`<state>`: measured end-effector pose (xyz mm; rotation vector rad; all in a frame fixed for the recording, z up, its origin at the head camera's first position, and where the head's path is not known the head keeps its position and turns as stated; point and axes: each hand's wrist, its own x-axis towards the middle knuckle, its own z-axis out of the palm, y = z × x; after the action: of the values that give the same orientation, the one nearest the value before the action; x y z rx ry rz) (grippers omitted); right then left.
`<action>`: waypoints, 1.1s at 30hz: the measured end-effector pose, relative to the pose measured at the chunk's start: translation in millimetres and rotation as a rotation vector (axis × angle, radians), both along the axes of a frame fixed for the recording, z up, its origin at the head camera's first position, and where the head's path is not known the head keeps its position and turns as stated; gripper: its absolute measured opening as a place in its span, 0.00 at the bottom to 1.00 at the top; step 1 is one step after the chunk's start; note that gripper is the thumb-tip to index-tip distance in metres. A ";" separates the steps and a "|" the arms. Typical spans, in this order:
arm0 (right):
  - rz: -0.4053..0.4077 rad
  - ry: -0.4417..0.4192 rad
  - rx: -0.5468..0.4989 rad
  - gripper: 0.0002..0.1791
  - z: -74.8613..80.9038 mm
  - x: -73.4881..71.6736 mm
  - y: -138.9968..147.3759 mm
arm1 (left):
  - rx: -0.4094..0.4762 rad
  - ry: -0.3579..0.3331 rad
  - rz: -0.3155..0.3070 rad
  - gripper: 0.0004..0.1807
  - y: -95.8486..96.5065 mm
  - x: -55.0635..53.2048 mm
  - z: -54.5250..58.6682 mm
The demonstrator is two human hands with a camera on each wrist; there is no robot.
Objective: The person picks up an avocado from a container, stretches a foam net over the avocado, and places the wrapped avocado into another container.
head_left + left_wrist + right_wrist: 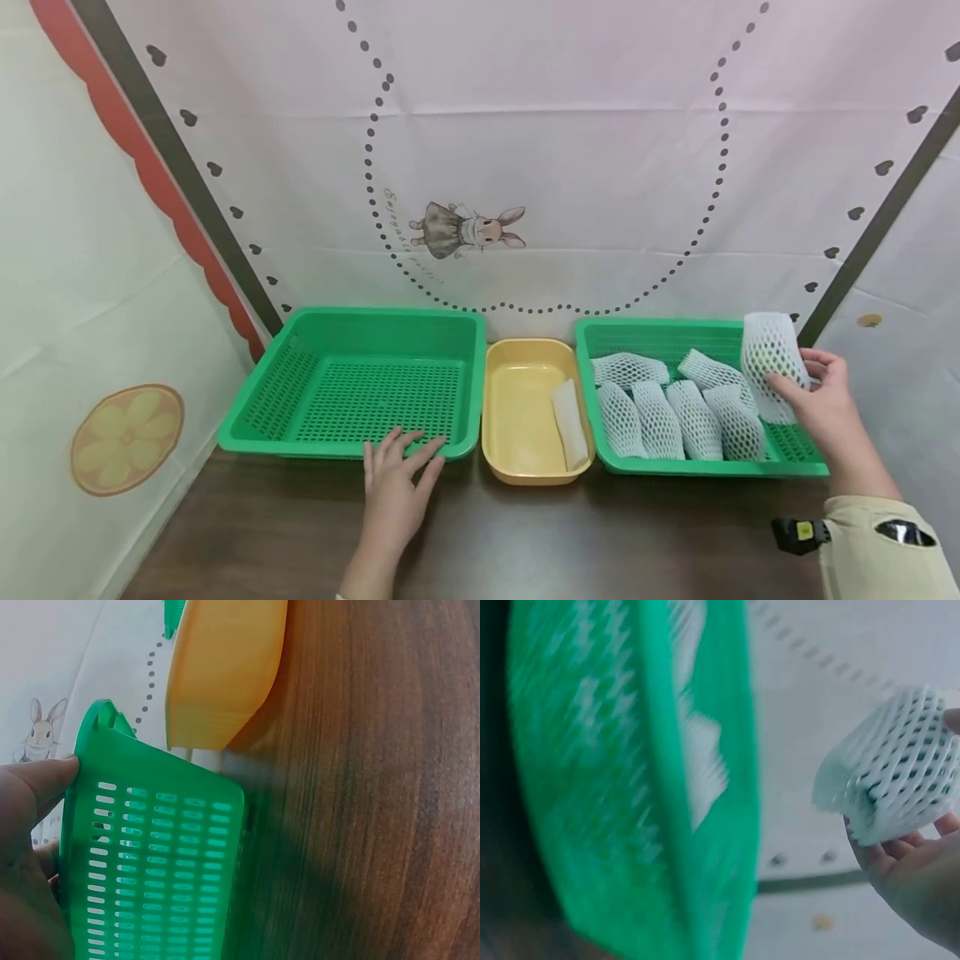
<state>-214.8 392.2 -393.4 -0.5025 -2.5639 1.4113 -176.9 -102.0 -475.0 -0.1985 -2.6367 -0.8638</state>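
Observation:
My right hand (pixel 828 404) holds a white foam fruit net (pixel 774 367) above the right end of the right green basket (pixel 720 468), thumb on the near side. Something pale green shows through its mesh; what it is I cannot tell. In the right wrist view, the foam net (pixel 904 769) is held clear of the basket wall. Several more bulging foam nets (pixel 656 421) lie in that basket, mostly side by side. My left hand (pixel 396 483) rests its spread, relaxed fingers at the near rim of the left green basket (pixel 300 446). The left wrist view puts the thumb (pixel 56 776) against that rim.
Between the baskets stands a yellow tray (pixel 517 477) with a flat white foam net (pixel 570 425) along its right side. The left basket's slotted floor shows bare. A brown wooden table (pixel 525 542) runs in front, and a printed cloth (pixel 600 183) hangs behind.

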 end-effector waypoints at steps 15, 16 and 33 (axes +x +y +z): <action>-0.116 -0.107 0.504 0.29 -46.7 3.0 10.6 | 0.005 -0.003 0.005 0.15 1.5 1.7 -1.3; -0.108 -0.101 0.515 0.26 -48.3 2.9 9.8 | 0.004 0.000 0.006 0.15 1.6 1.7 -1.0; -0.061 -0.197 0.578 0.18 -51.7 -2.8 13.8 | 0.001 -0.020 -0.005 0.15 0.8 2.6 0.7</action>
<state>-217.5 406.0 -445.1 -0.6293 -2.8983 0.5687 -174.3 -101.2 -474.3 -0.1975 -2.6558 -0.8727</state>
